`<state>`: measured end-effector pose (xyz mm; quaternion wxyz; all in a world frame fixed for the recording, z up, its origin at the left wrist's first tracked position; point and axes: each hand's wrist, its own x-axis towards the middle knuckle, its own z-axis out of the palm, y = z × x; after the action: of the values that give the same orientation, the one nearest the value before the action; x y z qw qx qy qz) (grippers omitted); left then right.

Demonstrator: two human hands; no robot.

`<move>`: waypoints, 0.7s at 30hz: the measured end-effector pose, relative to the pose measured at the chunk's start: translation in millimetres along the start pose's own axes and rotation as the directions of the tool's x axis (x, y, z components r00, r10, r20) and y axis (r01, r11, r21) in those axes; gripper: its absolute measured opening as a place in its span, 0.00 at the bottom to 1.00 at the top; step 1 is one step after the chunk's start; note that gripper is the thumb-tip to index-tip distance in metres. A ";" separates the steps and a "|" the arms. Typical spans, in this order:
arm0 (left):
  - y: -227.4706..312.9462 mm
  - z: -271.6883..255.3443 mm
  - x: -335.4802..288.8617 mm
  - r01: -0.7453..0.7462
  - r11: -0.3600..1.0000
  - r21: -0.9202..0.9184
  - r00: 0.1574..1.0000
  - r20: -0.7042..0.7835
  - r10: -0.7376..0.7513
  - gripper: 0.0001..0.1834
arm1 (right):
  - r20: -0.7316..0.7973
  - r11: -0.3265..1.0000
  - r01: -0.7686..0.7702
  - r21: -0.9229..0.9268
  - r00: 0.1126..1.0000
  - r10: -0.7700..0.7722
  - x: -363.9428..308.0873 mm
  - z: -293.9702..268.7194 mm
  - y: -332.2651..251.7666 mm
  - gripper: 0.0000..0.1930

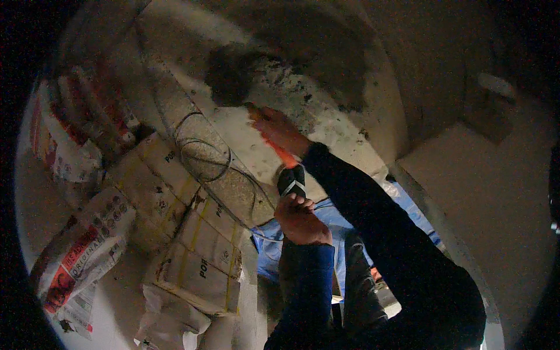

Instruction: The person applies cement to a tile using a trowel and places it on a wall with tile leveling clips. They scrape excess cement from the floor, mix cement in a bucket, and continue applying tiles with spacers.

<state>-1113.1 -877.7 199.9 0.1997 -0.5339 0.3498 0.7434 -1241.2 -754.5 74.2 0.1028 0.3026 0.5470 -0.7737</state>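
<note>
My left hand (303, 221) wraps its fingers round the black end of an orange-and-black tool (291, 181) that looks like a corded power tool. A pale chevron marks the black part. My right hand (280, 129) is farther forward, closed over the orange front part. That hand hides much of the tool's head, so I cannot tell its exact kind. Beneath and ahead lies a pale slab-like surface (239, 131). Just beyond my right fingertips a dark grey, crumbly patch (230, 76) covers part of it.
A thin dark cable (204, 178) loops left of the tool. Strapped cartons (195, 265) are stacked on the left, with printed sacks (87, 251) beside and behind them. Blue sheeting (271, 251) lies under my forearms. A large brown sheet or panel (484, 192) is at the right.
</note>
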 end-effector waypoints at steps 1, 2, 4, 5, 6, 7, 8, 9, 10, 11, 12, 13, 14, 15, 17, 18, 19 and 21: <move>-4.0 -2.6 -3.2 -0.064 0.998 0.014 0.998 0.027 0.064 0.07 | -0.074 1.000 -0.028 0.013 0.997 0.029 15.3 9.4 6.3 0.17; -4.9 -5.5 -6.1 -0.053 0.998 0.035 0.998 -0.042 0.055 0.07 | -0.097 0.995 -0.098 0.028 0.990 0.100 25.3 7.8 12.5 0.17; -4.2 -10.7 -9.7 -0.062 0.996 0.060 0.997 0.055 0.059 0.07 | -0.139 0.999 -0.031 -0.042 0.990 0.025 29.3 -8.9 25.6 0.19; -1.6 -13.1 -9.8 -0.061 0.997 0.052 0.997 0.042 0.059 0.11 | -0.147 0.985 0.102 -0.136 0.982 -0.122 21.3 -27.3 32.9 0.20; 0.3 -14.7 -8.4 -0.062 0.998 0.014 0.992 0.111 0.061 0.16 | -0.167 0.990 0.091 -0.112 0.980 -0.109 9.1 -43.1 40.6 0.20; 1.8 -16.5 -7.7 -0.063 0.998 -0.012 0.993 0.100 0.064 0.21 | -0.187 0.993 0.081 -0.087 0.978 -0.096 -4.3 -59.5 46.4 0.21; 0.9 -17.5 -8.2 -0.058 0.998 -0.026 0.980 0.189 0.062 0.21 | -0.222 0.996 -0.061 0.065 0.972 0.074 -17.5 -75.5 49.2 0.21; 0.6 -17.4 -7.7 -0.062 0.997 -0.035 0.978 0.198 0.068 0.21 | -0.230 0.958 -0.189 0.215 0.944 0.238 -29.1 -88.2 48.2 0.22; -0.5 -16.7 -8.8 -0.053 0.998 -0.022 0.991 0.123 0.055 0.21 | -0.211 0.944 -0.188 0.271 0.945 0.249 -41.5 -93.6 45.9 0.21; -3.1 -14.8 -10.3 -0.066 0.998 -0.004 0.985 0.160 0.066 0.19 | -0.189 0.930 -0.186 0.317 0.949 0.254 -53.2 -97.1 40.3 0.21; -5.6 -12.0 -11.9 -0.065 0.997 0.032 0.992 0.110 0.061 0.16 | -0.164 0.912 -0.197 0.360 0.949 0.270 -66.9 -100.5 33.5 0.21; -8.4 -8.5 -15.2 -0.075 0.996 0.054 0.991 0.115 0.069 0.14 | -0.139 0.894 -0.185 0.408 0.955 0.261 -83.0 -103.4 26.1 0.20; -10.7 -4.8 -19.8 -0.068 0.995 0.075 0.997 0.050 0.065 0.14 | -0.116 0.870 -0.184 0.458 0.958 0.263 -103.2 -108.0 18.9 0.19; -12.8 -0.2 -24.2 -0.072 0.994 0.081 0.996 0.054 0.068 0.14 | -0.103 0.839 -0.189 0.509 0.955 0.278 -123.3 -112.6 12.3 0.19; -15.3 9.8 -32.4 -0.076 0.993 0.089 0.994 0.082 0.069 0.14 | -0.170 0.916 -0.167 0.364 0.955 0.242 -156.7 -121.0 3.8 0.19; -15.9 13.8 -36.4 -0.074 0.993 0.089 0.993 0.100 0.065 0.14 | -0.210 0.940 -0.181 0.290 0.946 0.247 -171.2 -124.4 2.7 0.19; -16.4 17.5 -39.0 -0.085 0.993 0.082 0.990 0.119 0.075 0.13 | -0.211 0.966 -0.163 0.201 0.956 0.205 -185.3 -128.7 2.8 0.19; -20.5 22.7 -41.6 -0.094 0.988 0.125 0.995 0.044 0.089 0.13 | -0.203 0.994 -0.103 0.032 0.973 0.107 -205.4 -139.3 9.1 0.20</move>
<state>-1099.6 -844.0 236.6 0.2055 -0.4894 0.4166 0.7380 -1023.8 -666.7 155.9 0.0835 0.4100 0.5295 -0.7379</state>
